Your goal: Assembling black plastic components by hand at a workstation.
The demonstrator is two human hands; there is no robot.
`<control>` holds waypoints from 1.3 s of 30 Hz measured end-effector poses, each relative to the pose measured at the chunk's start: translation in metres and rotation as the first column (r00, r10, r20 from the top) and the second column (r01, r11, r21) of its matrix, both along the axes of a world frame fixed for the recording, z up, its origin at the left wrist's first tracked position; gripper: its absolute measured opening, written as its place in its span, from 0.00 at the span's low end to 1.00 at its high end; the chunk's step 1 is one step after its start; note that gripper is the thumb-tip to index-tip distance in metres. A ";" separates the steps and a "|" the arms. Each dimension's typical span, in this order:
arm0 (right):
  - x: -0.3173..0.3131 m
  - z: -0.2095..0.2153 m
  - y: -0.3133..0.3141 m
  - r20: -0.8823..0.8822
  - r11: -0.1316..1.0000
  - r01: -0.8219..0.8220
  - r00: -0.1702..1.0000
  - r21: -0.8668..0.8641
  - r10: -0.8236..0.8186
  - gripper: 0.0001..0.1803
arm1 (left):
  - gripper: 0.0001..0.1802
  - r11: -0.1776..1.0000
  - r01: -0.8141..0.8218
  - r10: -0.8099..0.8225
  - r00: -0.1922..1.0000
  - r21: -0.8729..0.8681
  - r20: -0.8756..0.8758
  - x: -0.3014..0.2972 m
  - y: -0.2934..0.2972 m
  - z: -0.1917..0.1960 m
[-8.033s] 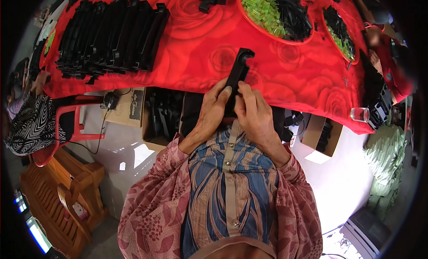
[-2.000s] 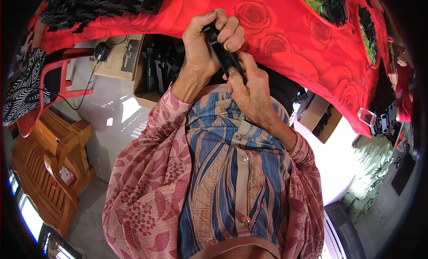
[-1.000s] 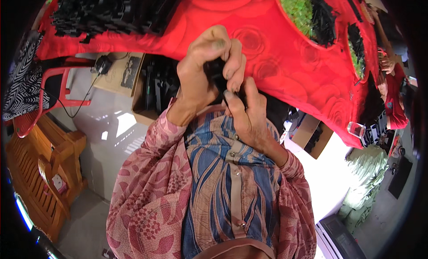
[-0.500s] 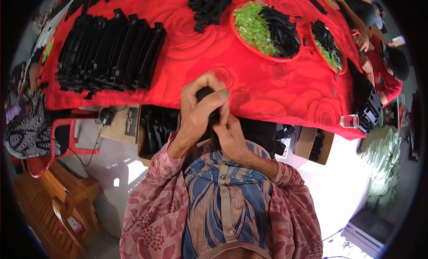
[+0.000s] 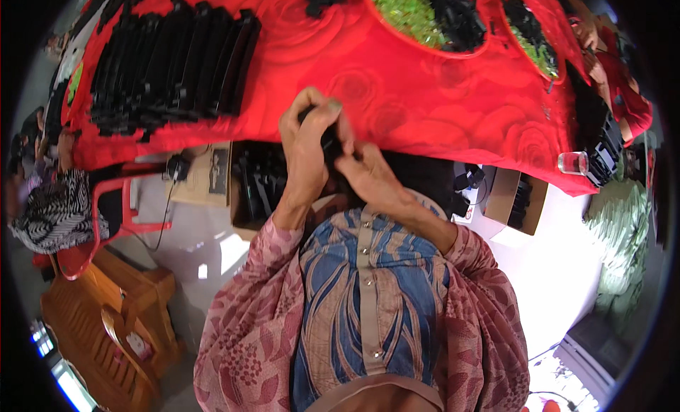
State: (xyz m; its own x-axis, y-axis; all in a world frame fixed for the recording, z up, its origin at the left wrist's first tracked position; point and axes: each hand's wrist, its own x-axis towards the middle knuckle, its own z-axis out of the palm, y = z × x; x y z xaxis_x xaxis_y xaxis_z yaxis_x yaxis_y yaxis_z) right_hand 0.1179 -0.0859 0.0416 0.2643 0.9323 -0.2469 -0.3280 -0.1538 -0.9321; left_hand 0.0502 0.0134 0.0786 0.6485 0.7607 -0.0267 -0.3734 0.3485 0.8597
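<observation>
In front of my chest, at the table's near edge, my left hand (image 5: 306, 148) is closed round a black plastic part (image 5: 329, 138). Fingers cover most of this part, so its full shape is hidden. Just below and to the right, my right hand (image 5: 374, 177) has its fingers curled and pinched close to the part's lower end. Whatever those fingertips hold is too small or too covered to name. A large stack of long black plastic strips (image 5: 173, 68) lies on the table to the left of my hands.
A red rose-patterned cloth (image 5: 418, 114) covers the table. Two red-rimmed bowls hold green pieces (image 5: 407, 15) and black pieces (image 5: 457, 19). A drinking glass (image 5: 572, 163) stands at the right edge. Cardboard boxes (image 5: 506, 196) sit below. A person in red (image 5: 627, 100) works at right.
The whole view has shifted, so the table and bowls sit higher in the picture. My left hand still grips the black part; my right fingers have shifted slightly along its lower end.
</observation>
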 end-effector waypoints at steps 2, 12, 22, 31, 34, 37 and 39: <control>-0.001 -0.009 0.006 0.000 0.998 0.048 0.999 0.034 -0.048 0.09 | 0.12 0.998 0.050 -0.049 0.999 -0.024 0.022 0.004 0.011 -0.002; -0.008 -0.012 0.012 0.256 0.999 -0.016 0.966 -0.033 0.024 0.17 | 0.13 0.933 0.208 -0.105 0.937 -0.293 0.332 -0.011 0.050 -0.043; -0.014 -0.018 0.024 0.334 0.999 0.002 0.943 -0.054 0.016 0.08 | 0.14 0.906 0.071 0.043 0.966 -0.417 0.256 -0.015 0.050 -0.051; -0.013 -0.027 0.025 0.317 0.998 -0.008 0.948 -0.056 0.025 0.08 | 0.13 0.908 0.054 0.062 0.963 -0.415 0.261 -0.015 0.049 -0.055; -0.012 -0.024 0.028 0.345 1.000 -0.010 0.938 -0.019 0.016 0.10 | 0.15 0.921 0.041 0.062 0.966 -0.387 0.252 -0.015 0.051 -0.053; -0.011 -0.018 0.026 0.277 0.998 -0.007 0.961 -0.055 0.022 0.10 | 0.19 0.925 0.058 0.038 0.969 -0.375 0.245 -0.013 0.047 -0.046; -0.010 -0.017 0.025 0.278 0.998 0.019 0.961 -0.059 -0.002 0.08 | 0.23 0.919 0.086 0.015 0.967 -0.384 0.253 -0.010 0.041 -0.043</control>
State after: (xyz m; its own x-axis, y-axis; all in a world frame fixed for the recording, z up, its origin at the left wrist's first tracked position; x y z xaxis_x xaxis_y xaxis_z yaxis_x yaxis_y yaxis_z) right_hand 0.1084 -0.0609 0.0244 0.3402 0.9147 -0.2179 -0.0593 -0.2104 -0.9758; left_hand 0.0397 0.0540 0.0357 0.6990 0.6988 -0.1522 -0.5361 0.6528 0.5352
